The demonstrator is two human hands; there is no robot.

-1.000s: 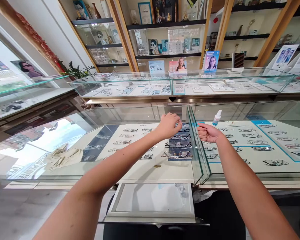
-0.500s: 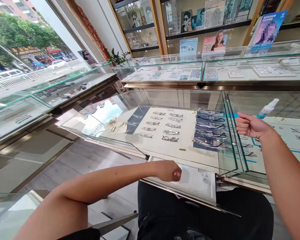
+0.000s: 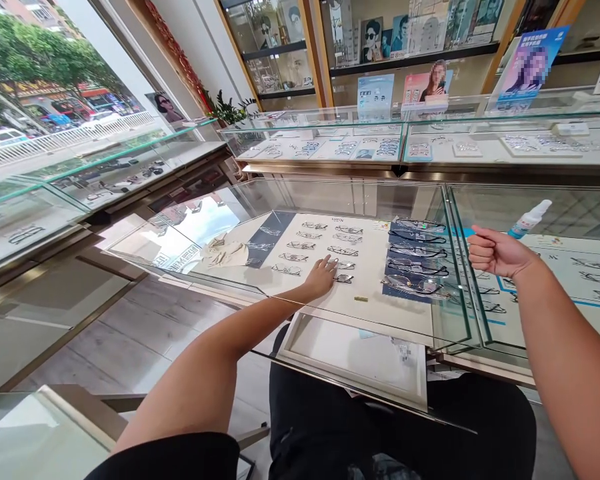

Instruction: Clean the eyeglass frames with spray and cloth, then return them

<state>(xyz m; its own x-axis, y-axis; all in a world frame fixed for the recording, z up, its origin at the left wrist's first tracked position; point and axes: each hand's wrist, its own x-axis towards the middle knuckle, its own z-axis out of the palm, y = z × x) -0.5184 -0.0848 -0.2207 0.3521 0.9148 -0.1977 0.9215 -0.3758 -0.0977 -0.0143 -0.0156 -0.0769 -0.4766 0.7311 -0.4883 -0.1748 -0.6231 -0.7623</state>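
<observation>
My left hand reaches into the glass display case, its fingers stretched out over the pale lining. The fingertips are right at a pair of eyeglasses; whether they touch is unclear. Just to the right of the hand lies another dark-rimmed pair of eyeglasses. My right hand is closed in a fist by the glass joint between two cases, thumb uppermost. What its fingers hold, if anything, is hidden. Behind that fist a white bottle with a nozzle and blue lower part leans to the right in view.
Several frames lie on a dark blue strip at right in the case. A crumpled beige cloth lies at left. Below the case, an open drawer is over my lap. More glass counters stand behind and to the left.
My left hand has moved from a loose fist above the drawer forward into the case, its fingers now extended by the eyeglasses. My right hand stays closed in the same place.
</observation>
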